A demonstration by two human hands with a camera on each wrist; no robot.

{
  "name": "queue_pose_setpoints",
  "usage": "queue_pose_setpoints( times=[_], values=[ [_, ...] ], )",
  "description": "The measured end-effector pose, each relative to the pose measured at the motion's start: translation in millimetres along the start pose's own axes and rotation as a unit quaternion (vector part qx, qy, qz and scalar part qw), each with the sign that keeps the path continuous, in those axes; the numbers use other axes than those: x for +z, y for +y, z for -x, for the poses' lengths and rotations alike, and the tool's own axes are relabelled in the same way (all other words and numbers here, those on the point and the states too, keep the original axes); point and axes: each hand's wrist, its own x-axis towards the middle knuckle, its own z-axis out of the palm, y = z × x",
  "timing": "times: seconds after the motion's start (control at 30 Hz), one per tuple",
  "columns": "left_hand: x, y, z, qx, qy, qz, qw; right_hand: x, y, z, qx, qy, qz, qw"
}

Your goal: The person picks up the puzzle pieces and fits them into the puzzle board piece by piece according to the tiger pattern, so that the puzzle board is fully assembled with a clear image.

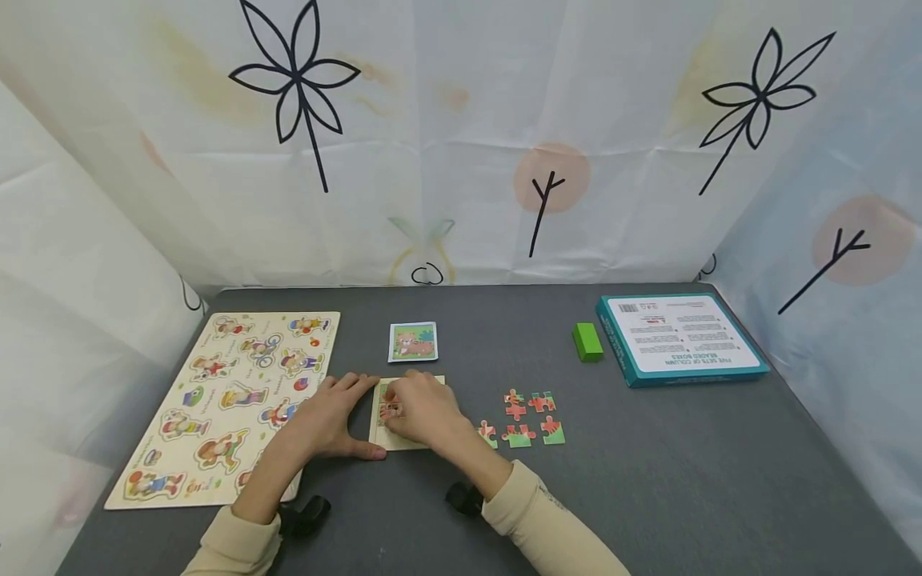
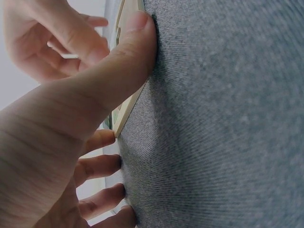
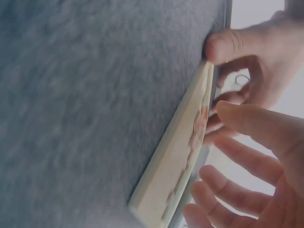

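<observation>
A small wooden puzzle board [image 1: 394,441] lies flat between the two hands, with red-toned pieces [image 1: 390,410] inside it. My left hand [image 1: 324,422] holds the board along its left side, thumb on the near corner and index finger at the far corner. Over the board is my right hand [image 1: 426,410], fingers loosely bent and thumb close to the pieces. In the right wrist view the thumb and index fingertip stand apart with no piece visible between them. Several loose red-and-green jigsaw pieces [image 1: 518,437] lie to the right of the board.
Behind the board lies a square picture tile [image 1: 413,342] showing an animal. A large figure-puzzle board [image 1: 164,458] covers the left of the dark table [image 1: 691,480]. Toward the back right are a green block [image 1: 588,342] and a teal box [image 1: 684,334]. Printed curtains [image 1: 461,240] enclose the table.
</observation>
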Motion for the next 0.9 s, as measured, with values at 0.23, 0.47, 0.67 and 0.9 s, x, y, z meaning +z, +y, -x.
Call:
queue_pose_setpoints(
  times=[0.23,0.47,0.67,0.9],
  values=[
    [-0.7,0.6,-0.2,-0.009,-0.012,0.000,0.9999,0.9,7.6,2.0,0.015,-0.006,-0.006,0.9998],
    [0.4,0.1,-0.7,-0.006,-0.009,0.000,0.9999,2.0,6.0,2.5,0.021,0.013,-0.014,0.9996],
    [-0.4,0.5,0.5,-0.001,-0.002,0.002,1.0000,2.3,5.0,2.7,0.010,0.021,0.000,0.9997],
    [-1.0,0.9,0.6,-0.001,-0.004,0.002,1.0000,3.2,4.8,2.9,-0.003,0.023,0.010,0.9997]
  ],
)
